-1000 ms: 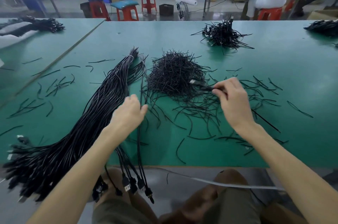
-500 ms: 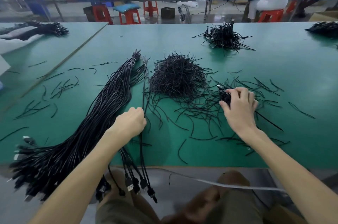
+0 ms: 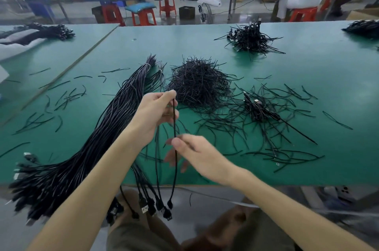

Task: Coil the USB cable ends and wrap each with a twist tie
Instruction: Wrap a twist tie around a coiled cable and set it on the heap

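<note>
Your left hand [image 3: 155,111] pinches the USB cable [image 3: 174,123] at centre frame, your blurred right hand [image 3: 196,154] meets it lower down (grip indiscernible), and its end hanging past the counter [image 3: 307,66] edge can snag the neighbouring connectors [image 3: 147,207], tangling the coil.

The near middle of the table [image 3: 338,86] is hemmed in by the cable bundle [image 3: 106,127] leftward, the twist-tie heap [image 3: 199,84] behind and scattered ties [image 3: 287,156] rightward, while bare green is left beyond.
</note>
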`<act>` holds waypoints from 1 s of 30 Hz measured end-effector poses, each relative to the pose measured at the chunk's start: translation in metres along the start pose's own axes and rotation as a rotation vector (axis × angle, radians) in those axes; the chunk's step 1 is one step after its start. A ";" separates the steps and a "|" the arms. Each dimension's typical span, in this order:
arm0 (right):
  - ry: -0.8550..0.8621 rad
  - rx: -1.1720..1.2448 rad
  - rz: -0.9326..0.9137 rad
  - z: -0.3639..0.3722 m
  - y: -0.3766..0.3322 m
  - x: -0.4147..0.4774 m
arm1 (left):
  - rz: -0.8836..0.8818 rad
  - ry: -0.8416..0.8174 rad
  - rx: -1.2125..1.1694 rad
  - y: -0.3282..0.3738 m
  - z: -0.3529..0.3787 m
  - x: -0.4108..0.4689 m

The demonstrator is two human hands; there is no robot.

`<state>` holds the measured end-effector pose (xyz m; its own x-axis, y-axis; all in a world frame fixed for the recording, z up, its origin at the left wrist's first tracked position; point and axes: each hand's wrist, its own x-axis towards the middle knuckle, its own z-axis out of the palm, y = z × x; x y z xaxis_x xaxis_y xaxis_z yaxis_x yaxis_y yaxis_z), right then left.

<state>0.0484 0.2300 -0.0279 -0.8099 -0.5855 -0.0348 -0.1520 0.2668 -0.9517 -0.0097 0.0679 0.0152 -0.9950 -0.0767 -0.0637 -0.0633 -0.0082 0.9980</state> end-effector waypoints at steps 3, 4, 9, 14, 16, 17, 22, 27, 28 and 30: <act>-0.043 0.287 -0.004 0.021 -0.006 0.001 | -0.030 0.001 0.039 -0.003 0.005 0.001; -0.017 0.346 -0.019 0.021 -0.009 0.001 | -0.051 -0.036 0.035 -0.007 0.005 0.000; 0.260 1.029 -0.128 -0.032 -0.023 0.013 | -0.129 -0.499 0.020 -0.039 -0.010 -0.017; 0.615 1.244 -0.057 -0.068 -0.013 0.023 | -0.188 -0.551 -0.262 -0.054 -0.019 -0.016; 0.624 1.211 0.025 -0.065 -0.001 0.016 | -0.170 -0.394 -0.460 -0.055 -0.024 -0.008; 0.603 1.189 0.058 -0.061 0.004 0.012 | -0.172 -0.320 -0.559 -0.056 -0.027 -0.005; 0.491 1.085 0.157 -0.030 0.014 -0.003 | -0.272 -0.186 -0.851 -0.064 -0.024 -0.004; 0.398 1.129 0.218 -0.002 0.018 -0.010 | -0.286 -0.169 -0.731 -0.060 -0.002 -0.010; 0.400 1.142 0.234 -0.002 0.020 -0.011 | -0.277 -0.201 -0.795 -0.056 0.000 -0.014; 0.402 1.207 0.284 -0.010 0.022 -0.012 | -0.273 -0.368 -0.990 -0.045 -0.001 -0.027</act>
<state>0.0489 0.2507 -0.0458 -0.8731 -0.2978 -0.3860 0.4833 -0.6323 -0.6055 0.0201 0.0695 -0.0282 -0.9293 0.3515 -0.1128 -0.3594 -0.7914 0.4945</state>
